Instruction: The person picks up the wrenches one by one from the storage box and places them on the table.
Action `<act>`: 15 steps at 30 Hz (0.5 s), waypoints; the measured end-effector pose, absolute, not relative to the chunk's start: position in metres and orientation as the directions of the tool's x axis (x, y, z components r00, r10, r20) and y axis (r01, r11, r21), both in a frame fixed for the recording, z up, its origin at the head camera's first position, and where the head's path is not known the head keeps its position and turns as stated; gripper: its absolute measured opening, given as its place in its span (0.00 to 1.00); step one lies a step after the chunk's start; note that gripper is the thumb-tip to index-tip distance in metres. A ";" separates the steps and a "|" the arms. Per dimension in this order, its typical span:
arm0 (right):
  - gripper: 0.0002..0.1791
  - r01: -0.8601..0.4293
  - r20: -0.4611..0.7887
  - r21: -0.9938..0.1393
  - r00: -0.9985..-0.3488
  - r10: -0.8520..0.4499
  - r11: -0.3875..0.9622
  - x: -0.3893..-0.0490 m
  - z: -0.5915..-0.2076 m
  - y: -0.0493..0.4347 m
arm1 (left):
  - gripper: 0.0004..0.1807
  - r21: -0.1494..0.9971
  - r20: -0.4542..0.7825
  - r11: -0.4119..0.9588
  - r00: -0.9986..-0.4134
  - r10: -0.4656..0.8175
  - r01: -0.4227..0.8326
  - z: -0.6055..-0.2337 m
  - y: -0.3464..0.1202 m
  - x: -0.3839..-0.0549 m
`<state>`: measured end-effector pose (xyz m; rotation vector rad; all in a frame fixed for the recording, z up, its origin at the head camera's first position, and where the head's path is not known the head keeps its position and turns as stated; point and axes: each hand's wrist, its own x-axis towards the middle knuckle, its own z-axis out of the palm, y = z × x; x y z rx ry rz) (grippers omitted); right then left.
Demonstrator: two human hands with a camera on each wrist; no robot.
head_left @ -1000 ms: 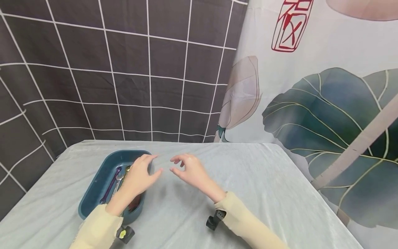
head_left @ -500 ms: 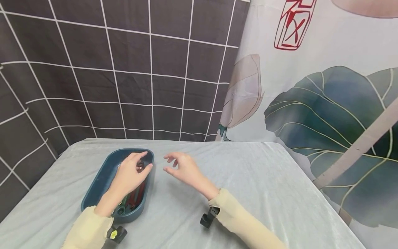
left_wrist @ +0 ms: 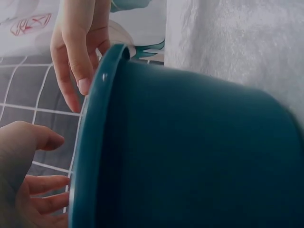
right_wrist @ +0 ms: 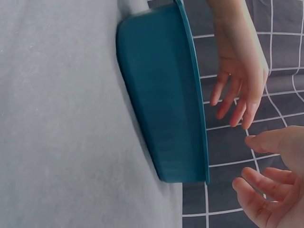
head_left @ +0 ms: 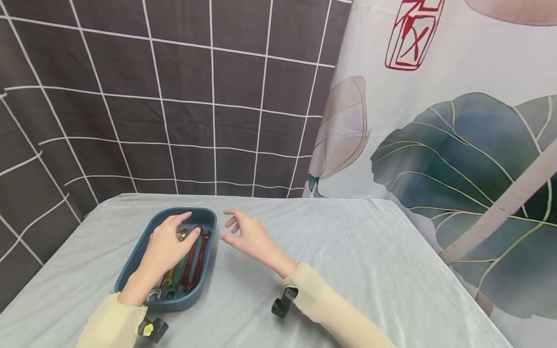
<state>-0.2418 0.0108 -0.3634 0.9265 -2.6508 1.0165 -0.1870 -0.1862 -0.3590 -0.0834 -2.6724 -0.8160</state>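
Note:
A dark teal plastic basin [head_left: 212, 251] stands at the left of the cloth-covered table, with several wrenches inside. Red wrenches [head_left: 200, 258] lie along its right side, with green [head_left: 178, 273] and gold [head_left: 168, 277] ones beside them; a silver wrench end [head_left: 154, 293] shows at the front left. My left hand [head_left: 163, 247] hovers over the basin, fingers relaxed and thumb spread, covering part of the wrenches. My right hand [head_left: 252, 237] hangs just right of the rim, fingers loosely bent, holding nothing. In the right wrist view both hands are above rim level.
A pale grey cloth [head_left: 330, 251] covers the table. Behind stands a dark curtain [head_left: 235, 125] with a white grid; a white curtain with leaf prints [head_left: 457, 159] hangs at the right. Small black cameras [head_left: 283, 304] sit at both wrists.
Both hands have moved left. My left hand has shifted across the basin, uncovering the red, green and gold wrenches on its right side; my right hand has come closer to the rim.

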 end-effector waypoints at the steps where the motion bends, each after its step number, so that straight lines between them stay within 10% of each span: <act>1: 0.28 -0.599 0.347 -0.559 -0.797 -0.494 0.574 -0.242 -0.363 0.010 | 0.29 0.531 0.345 0.834 -0.937 -0.050 0.151 -0.359 -0.187 -0.187; 15: 0.33 -0.557 0.293 -0.614 -0.819 -0.494 0.559 -0.245 -0.363 -0.006 | 0.28 0.536 0.380 0.833 -0.920 -0.094 0.136 -0.361 -0.204 -0.188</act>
